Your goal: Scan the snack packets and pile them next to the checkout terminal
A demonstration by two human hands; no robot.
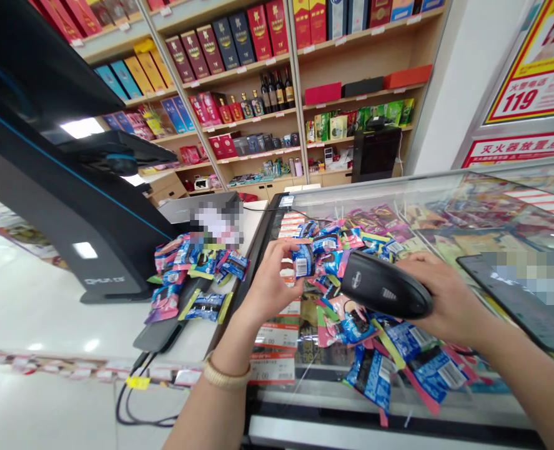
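Pinching a small packet [304, 254] in our left hand [273, 280], likely so its barcode [301, 269] sits uncovered, we wrap our right hand [440, 294] around a black scanner [383, 284], pointed leftward at it, loose packets [346, 321] lying below on the glass-topped table [311, 395].

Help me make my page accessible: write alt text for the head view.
The left hand pinches a small packet beside a black scanner held in the right hand, over more packets spread on a glass counter. Stocked shelves stand behind.
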